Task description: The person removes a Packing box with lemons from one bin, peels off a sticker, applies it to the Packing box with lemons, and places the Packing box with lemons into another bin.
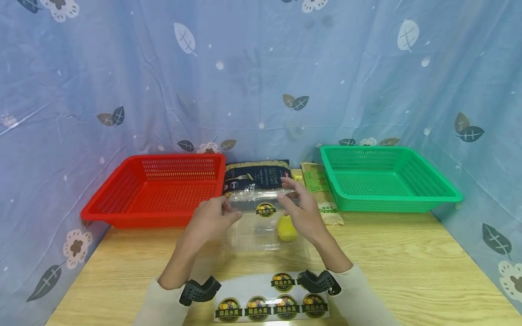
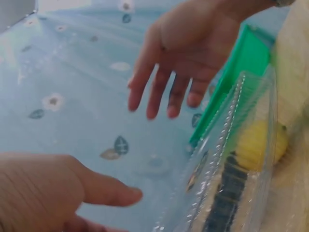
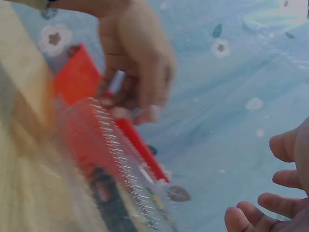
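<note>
A clear plastic clamshell box [image 1: 248, 240] lies closed on the table, a round yellow fruit [image 1: 286, 229] inside at its right end. A round black-and-gold sticker [image 1: 266, 209] is on its lid. My left hand [image 1: 212, 218] hovers over the box's left side, holding nothing, fingers loosely bent. Over the right side my right hand [image 1: 302, 210] is raised with spread, relaxed fingers and nothing in them. In the left wrist view the right hand [image 2: 193, 48] is apart from the box [image 2: 231, 159]. Whether the left fingertips touch the lid is unclear.
A sheet of the same stickers [image 1: 240, 290] lies at the table's front. The red basket [image 1: 152, 222] stands back left, the green basket [image 1: 391, 206] back right. Between them lie a dark pasta bag [image 1: 258, 176] and a tan-green packet [image 1: 318, 185], against a blue curtain [image 1: 244, 81].
</note>
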The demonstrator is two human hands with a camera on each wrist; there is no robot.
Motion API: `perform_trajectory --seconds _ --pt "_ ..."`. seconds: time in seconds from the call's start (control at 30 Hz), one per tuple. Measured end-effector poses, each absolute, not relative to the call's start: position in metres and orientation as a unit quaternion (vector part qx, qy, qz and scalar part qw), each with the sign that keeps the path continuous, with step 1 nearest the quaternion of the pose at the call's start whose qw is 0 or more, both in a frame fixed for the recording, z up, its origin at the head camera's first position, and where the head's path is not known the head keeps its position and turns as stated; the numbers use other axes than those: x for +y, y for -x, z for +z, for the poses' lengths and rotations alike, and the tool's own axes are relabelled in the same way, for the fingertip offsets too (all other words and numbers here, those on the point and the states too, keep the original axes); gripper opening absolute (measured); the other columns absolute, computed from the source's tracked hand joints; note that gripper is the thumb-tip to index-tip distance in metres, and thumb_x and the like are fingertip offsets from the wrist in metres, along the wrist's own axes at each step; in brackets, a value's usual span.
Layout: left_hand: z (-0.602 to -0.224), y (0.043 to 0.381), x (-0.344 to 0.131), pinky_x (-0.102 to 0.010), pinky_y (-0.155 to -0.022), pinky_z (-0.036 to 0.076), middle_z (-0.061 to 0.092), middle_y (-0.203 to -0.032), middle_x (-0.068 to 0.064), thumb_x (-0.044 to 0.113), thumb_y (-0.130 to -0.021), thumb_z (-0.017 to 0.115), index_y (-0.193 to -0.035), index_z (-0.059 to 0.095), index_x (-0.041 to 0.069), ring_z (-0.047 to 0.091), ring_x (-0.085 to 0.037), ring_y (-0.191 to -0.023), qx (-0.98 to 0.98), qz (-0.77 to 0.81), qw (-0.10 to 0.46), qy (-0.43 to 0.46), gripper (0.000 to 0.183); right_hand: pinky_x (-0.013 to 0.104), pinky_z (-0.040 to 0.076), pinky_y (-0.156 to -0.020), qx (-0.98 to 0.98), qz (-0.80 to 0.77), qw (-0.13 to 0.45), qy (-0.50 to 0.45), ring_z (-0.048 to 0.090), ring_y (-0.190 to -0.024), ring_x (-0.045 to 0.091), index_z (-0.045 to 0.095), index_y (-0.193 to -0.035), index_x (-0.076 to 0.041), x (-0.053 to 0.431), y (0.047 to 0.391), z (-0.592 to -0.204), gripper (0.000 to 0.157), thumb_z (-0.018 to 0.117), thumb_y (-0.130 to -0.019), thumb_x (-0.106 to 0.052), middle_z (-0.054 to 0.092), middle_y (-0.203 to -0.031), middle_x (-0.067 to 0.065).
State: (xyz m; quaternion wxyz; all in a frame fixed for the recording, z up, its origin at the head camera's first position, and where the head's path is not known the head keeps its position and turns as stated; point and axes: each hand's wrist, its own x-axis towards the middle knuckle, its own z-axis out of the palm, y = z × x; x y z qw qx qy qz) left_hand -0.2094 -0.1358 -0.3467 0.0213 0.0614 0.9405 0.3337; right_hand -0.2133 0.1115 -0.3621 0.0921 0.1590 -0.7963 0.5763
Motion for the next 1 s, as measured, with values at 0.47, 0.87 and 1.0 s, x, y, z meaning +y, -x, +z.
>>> perform_trajectory --seconds 0.47,0.87,1.0 --pt "-0.356 0.209 -0.136 -0.044 -0.074 0.057 0.065 -0.125 -0.022 0.040 -0.092 0.071 -0.140 0.050 -0.007 0.063 -0.027 -0.089 0.952 0.293 0.089 -0.019 0.070 0.023 0.054 -0.059 -0.702 0.673 0.233 -0.017 0.060 -0.087 0.018 0.055 -0.127 -0.010 0.187 0.227 -0.341 0.024 0.057 -0.104 -0.016 0.053 -0.114 0.003" --pt "-0.369 0.214 -0.130 -0.044 -0.074 0.057 0.067 -0.103 -0.019 0.039 -0.097 0.066 -0.154 0.030 -0.007 0.065 -0.025 -0.064 0.931 0.332 0.149 -0.020 0.081 0.022 0.046 -0.045 -0.566 0.763 0.288 0.120 0.054 -0.068 0.016 0.056 -0.120 -0.011 0.258 0.236 -0.345 0.020 0.061 -0.101 -0.012 0.049 -0.108 0.003" --pt "-0.375 0.217 -0.130 -0.040 -0.060 0.058 0.065 -0.078 -0.016 0.035 -0.097 0.067 -0.157 0.021 -0.005 0.064 -0.026 -0.054 0.904 0.393 0.167 -0.023 0.085 0.021 0.042 -0.042 -0.532 0.768 0.320 0.159 0.049 -0.059 0.015 0.054 -0.120 -0.010 0.275 0.236 -0.353 0.021 0.060 -0.100 -0.009 0.048 -0.106 0.004"
